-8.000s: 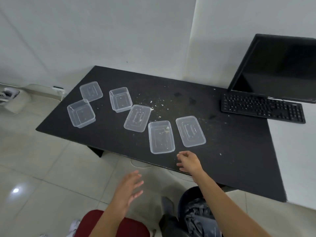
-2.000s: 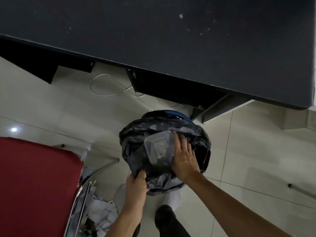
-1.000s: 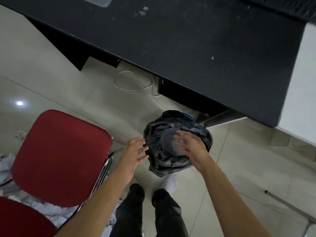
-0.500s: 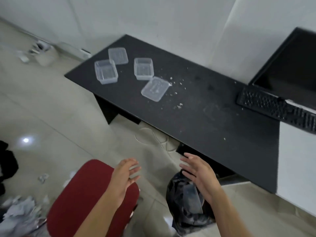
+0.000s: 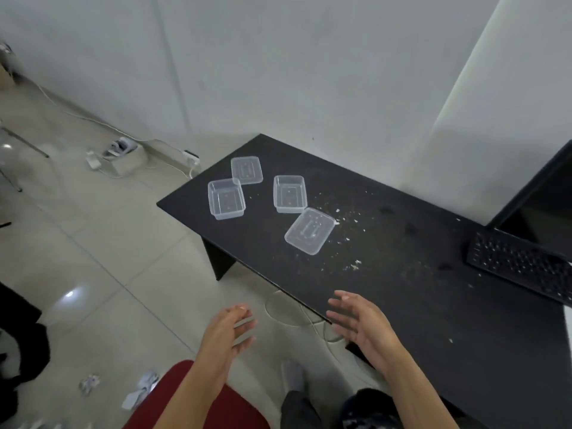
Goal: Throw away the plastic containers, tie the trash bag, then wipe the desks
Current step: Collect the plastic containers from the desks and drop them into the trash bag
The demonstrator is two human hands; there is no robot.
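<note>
By desk [image 5: 402, 289] edge | left hand [image 5: 229, 332], right hand [image 5: 362, 323] spread | containers [image 5: 289, 193] far end

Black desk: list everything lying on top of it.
On the desk: left open container, right open container, far lid, near lid, scattered crumbs, a keyboard at the right end. The right hand and forearm cover part of the near edge; anything there is hidden.
</note>
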